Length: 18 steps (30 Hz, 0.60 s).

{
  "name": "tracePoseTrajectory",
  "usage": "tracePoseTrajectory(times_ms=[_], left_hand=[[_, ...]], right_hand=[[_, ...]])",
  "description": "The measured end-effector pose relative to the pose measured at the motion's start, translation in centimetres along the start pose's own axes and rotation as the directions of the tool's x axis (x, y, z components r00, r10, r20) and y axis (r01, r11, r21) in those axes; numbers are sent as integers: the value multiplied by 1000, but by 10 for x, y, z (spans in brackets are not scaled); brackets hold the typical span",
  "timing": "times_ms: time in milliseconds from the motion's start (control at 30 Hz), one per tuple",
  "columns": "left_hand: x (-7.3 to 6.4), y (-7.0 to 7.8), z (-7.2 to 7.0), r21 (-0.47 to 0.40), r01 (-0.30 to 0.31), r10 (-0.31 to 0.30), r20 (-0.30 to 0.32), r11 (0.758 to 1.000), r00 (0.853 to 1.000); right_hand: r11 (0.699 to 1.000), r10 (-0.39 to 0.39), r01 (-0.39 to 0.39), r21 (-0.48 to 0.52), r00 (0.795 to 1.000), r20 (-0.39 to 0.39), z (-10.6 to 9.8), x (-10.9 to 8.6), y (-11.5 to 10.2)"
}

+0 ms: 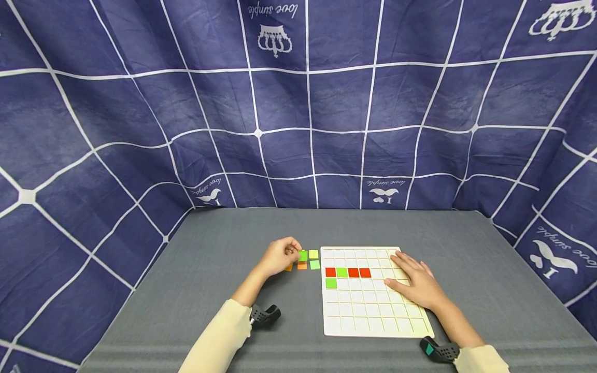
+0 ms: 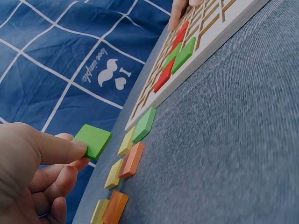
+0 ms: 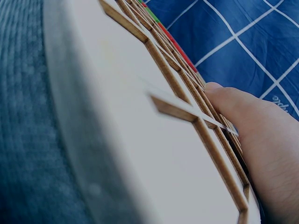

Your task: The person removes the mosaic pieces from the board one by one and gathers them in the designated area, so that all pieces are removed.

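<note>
My left hand (image 1: 282,255) pinches a green square tile (image 2: 95,140) between thumb and fingers, held above the row of loose tiles left of the board. My right hand (image 1: 418,284) rests with spread fingers on the right side of a white grid board (image 1: 359,326). In the board's third row sit a red tile (image 1: 330,272), a green tile (image 1: 342,272) and two more red ones. Another green tile (image 1: 331,283) lies below the first red one. In the right wrist view my thumb (image 3: 233,105) lies along the board's grooved squares.
Beside the board's left edge lie loose tiles: a light green one (image 2: 144,125), an orange one (image 2: 132,160), a second orange one (image 2: 115,208) and several yellow ones. Grey cloth (image 1: 224,290) covers the table. A blue checked curtain (image 1: 336,103) hangs behind and at both sides.
</note>
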<state>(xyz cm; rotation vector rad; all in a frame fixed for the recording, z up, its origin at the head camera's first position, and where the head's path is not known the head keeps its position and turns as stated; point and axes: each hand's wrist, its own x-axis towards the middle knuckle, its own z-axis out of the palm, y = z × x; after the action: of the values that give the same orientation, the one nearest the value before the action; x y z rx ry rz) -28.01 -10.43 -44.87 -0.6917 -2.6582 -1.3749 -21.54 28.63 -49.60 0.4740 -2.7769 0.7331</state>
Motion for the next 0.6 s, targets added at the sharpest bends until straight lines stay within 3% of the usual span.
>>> tracePoseTrajectory(times_ms=[600], left_hand=[[-4,-6,-14,13,49,-49,7,999,999]], right_hand=[[1000,4,-4,0,1000,3,1,0,0]])
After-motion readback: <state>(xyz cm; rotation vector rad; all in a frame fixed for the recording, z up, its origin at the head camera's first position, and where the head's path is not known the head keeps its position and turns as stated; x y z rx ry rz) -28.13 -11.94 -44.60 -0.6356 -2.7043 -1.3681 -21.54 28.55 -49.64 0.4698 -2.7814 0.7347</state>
